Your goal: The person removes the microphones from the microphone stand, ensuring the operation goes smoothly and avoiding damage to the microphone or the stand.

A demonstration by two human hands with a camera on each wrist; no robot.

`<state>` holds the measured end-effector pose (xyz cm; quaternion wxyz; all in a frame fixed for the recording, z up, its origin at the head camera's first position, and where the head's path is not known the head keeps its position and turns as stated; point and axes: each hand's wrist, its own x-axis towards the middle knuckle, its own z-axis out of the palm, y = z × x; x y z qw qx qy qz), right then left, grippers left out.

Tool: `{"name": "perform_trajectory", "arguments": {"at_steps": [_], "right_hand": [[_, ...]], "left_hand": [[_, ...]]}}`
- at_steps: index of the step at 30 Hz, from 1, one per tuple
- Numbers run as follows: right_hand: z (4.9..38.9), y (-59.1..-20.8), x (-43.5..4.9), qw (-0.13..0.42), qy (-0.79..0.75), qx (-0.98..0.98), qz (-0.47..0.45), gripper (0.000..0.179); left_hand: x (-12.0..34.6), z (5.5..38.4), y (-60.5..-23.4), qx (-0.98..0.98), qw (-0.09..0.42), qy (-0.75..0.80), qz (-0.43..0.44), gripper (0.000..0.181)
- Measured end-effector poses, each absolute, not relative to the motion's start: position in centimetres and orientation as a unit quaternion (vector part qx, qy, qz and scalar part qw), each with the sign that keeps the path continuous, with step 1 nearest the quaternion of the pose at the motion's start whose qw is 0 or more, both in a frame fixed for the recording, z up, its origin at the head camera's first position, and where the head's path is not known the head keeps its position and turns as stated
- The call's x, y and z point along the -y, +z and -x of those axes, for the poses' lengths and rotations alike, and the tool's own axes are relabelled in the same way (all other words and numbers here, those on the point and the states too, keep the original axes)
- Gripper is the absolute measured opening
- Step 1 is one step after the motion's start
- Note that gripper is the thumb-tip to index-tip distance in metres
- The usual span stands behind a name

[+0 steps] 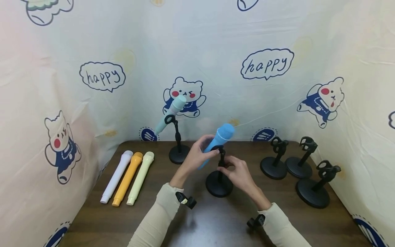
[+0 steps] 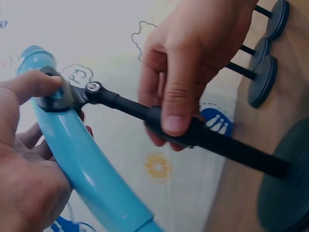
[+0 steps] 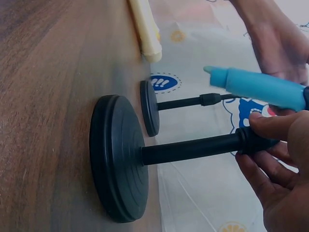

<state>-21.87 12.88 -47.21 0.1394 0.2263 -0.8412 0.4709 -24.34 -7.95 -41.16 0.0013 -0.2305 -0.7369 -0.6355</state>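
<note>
A blue microphone (image 1: pixel 223 134) sits slanted in the clip (image 2: pixel 60 104) of a black desktop microphone stand (image 1: pixel 219 187) at the middle of the table. My left hand (image 1: pixel 197 155) grips the microphone from the left, its thumb lying on the clip. Lower down, my right hand (image 1: pixel 239 173) pinches the collar (image 3: pixel 244 140) on the stand's pole between thumb and fingers. The round base stands on the tabletop. Part of the microphone's body is hidden behind my left hand in the head view.
Left on the table (image 1: pixel 197 226) lie a white microphone (image 1: pixel 117 175), an orange one (image 1: pixel 128 178) and a pale yellow one (image 1: pixel 140 178). Behind, a stand (image 1: pixel 179 154) carries a mint microphone (image 1: pixel 170 114). Three stands without microphones (image 1: pixel 274 167) are at right. A printed cloth (image 1: pixel 216 68) hangs around.
</note>
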Motion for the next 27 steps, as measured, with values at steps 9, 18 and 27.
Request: {"name": "perform_trajectory", "arguments": {"at_steps": [9, 18, 27], "right_hand": [[21.9, -47.4, -12.9, 0.130, 0.472, 0.846, -0.211, 0.024], [21.7, -47.5, -12.9, 0.129, 0.464, 0.854, -0.199, 0.024], [21.8, -47.2, -12.9, 0.128, 0.461, 0.855, -0.202, 0.024]], "left_hand": [[7.4, 24.6, -42.9, 0.653, -0.041, -0.723, 0.221, 0.059], [6.8, 24.5, -44.9, 0.603, -0.077, -0.768, 0.202, 0.086], [6.4, 24.6, -45.5, 0.598, -0.050, -0.773, 0.208, 0.077]]}}
